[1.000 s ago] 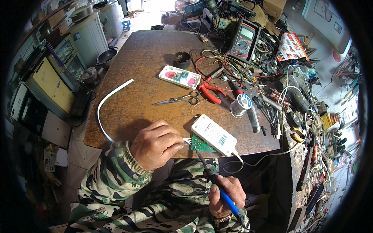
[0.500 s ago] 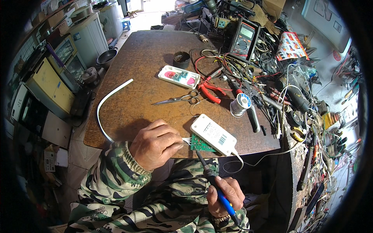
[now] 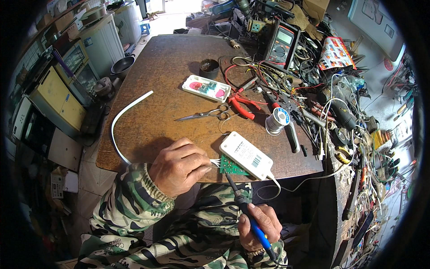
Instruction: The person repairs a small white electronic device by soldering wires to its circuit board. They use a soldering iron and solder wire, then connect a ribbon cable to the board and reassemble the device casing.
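Observation:
My left hand [image 3: 181, 167] is closed in a pinch at the table's front edge. From its fingertips a thin strand, looking like solder wire [image 3: 218, 167], reaches over a green circuit board [image 3: 233, 167]. White wires [image 3: 215, 161] run from beside those fingers to the board. My right hand [image 3: 260, 227] grips a blue and black soldering iron [image 3: 257, 229], its tip pointing up at the board's near edge; whether it touches is too small to tell. A white plastic case [image 3: 246, 155] with a cable lies partly over the board.
Beyond my hands lie scissors [image 3: 204, 114], red-handled pliers [image 3: 243, 107], a solder spool [image 3: 276, 121], an open white housing [image 3: 206, 88] and a dark round tin [image 3: 209, 69]. A white cable [image 3: 114, 130] curves at left. A multimeter [image 3: 282, 46] and tangled wires crowd the right.

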A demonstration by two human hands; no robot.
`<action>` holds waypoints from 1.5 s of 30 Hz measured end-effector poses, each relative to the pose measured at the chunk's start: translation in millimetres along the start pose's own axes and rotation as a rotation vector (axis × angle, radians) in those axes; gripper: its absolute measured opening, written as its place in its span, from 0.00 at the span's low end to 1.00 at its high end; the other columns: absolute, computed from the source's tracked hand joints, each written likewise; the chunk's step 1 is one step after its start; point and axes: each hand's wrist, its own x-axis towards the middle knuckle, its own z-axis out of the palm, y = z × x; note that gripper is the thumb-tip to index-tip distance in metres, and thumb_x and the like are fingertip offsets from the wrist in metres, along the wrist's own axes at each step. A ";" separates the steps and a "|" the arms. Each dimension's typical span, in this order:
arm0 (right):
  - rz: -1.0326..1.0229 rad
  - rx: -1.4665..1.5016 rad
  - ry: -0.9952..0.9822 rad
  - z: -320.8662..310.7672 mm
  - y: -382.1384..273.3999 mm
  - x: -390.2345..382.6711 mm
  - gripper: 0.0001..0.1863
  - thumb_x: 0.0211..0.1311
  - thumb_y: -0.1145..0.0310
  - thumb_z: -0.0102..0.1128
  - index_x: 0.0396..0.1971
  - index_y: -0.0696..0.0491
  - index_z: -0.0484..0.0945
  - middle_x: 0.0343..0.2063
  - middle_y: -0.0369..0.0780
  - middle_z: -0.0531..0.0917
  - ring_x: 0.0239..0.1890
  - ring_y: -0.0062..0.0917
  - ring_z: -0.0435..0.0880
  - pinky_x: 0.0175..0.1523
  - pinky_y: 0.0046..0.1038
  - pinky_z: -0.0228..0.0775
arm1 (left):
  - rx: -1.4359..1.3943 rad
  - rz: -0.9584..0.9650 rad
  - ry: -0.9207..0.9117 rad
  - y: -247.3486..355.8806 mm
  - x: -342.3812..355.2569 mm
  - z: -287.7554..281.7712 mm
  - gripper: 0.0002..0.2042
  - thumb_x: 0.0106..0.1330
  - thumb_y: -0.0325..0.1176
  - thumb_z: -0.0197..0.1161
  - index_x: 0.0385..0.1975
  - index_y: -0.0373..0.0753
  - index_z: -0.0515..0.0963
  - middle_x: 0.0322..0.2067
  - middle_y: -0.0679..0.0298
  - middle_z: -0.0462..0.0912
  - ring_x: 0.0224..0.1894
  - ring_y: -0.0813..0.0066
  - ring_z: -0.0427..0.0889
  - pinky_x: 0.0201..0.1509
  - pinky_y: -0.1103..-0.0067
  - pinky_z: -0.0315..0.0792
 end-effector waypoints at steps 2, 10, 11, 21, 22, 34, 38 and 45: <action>0.001 -0.002 -0.003 -0.1 -0.1 0.1 0.21 0.52 0.77 0.76 0.49 0.61 0.88 0.28 0.47 0.87 0.25 0.32 0.88 0.32 0.30 0.82 | 0.000 0.000 -0.002 0.4 0.2 -0.4 0.10 0.54 0.24 0.80 0.34 0.36 0.87 0.35 0.60 0.88 0.40 0.61 0.86 0.43 0.67 0.80; 0.041 0.003 0.017 2.2 -2.0 -2.1 0.18 0.58 0.71 0.75 0.47 0.61 0.88 0.26 0.46 0.84 0.26 0.30 0.85 0.33 0.27 0.77 | 0.008 0.007 0.001 -0.2 -0.4 0.1 0.10 0.54 0.24 0.80 0.34 0.36 0.86 0.35 0.61 0.88 0.40 0.61 0.86 0.44 0.68 0.81; 0.043 0.002 0.015 2.1 -2.2 -2.1 0.18 0.58 0.71 0.75 0.47 0.61 0.88 0.26 0.46 0.84 0.26 0.30 0.85 0.33 0.27 0.77 | 0.008 0.007 0.001 -0.1 -0.4 -0.2 0.10 0.54 0.24 0.80 0.34 0.36 0.86 0.35 0.61 0.88 0.40 0.61 0.86 0.44 0.68 0.81; 0.037 -0.012 0.003 0.9 -2.2 -2.0 0.18 0.56 0.73 0.76 0.47 0.61 0.89 0.27 0.46 0.85 0.26 0.31 0.86 0.33 0.28 0.79 | 0.004 0.003 0.012 -0.7 -1.2 1.2 0.10 0.53 0.24 0.80 0.33 0.36 0.86 0.35 0.61 0.87 0.39 0.60 0.86 0.43 0.67 0.80; 0.022 -0.013 -0.009 -0.5 -2.6 -0.1 0.19 0.54 0.75 0.77 0.48 0.61 0.88 0.28 0.47 0.86 0.25 0.31 0.87 0.32 0.29 0.80 | 0.004 0.001 0.014 -0.6 -1.4 1.1 0.10 0.53 0.24 0.80 0.33 0.36 0.86 0.35 0.61 0.87 0.39 0.60 0.86 0.43 0.67 0.80; -0.090 0.069 0.183 5.6 4.4 -5.9 0.16 0.63 0.70 0.70 0.46 0.66 0.85 0.25 0.47 0.83 0.24 0.29 0.80 0.30 0.28 0.70 | -0.002 0.005 0.003 -0.7 0.3 0.7 0.10 0.54 0.23 0.80 0.33 0.36 0.86 0.34 0.60 0.88 0.39 0.60 0.86 0.43 0.67 0.80; 0.022 0.000 0.117 -0.8 -0.9 -2.9 0.18 0.56 0.76 0.74 0.47 0.64 0.87 0.26 0.48 0.85 0.25 0.32 0.87 0.32 0.29 0.80 | 0.007 0.002 0.005 -0.7 -0.7 0.6 0.10 0.54 0.23 0.80 0.33 0.36 0.86 0.34 0.60 0.88 0.39 0.60 0.86 0.43 0.67 0.80; 0.081 0.022 0.105 4.8 -3.3 0.4 0.18 0.56 0.75 0.76 0.47 0.63 0.88 0.27 0.48 0.87 0.27 0.33 0.89 0.34 0.29 0.81 | 0.021 0.012 0.012 1.7 1.4 1.3 0.10 0.54 0.24 0.80 0.33 0.37 0.85 0.34 0.60 0.87 0.38 0.60 0.85 0.41 0.67 0.80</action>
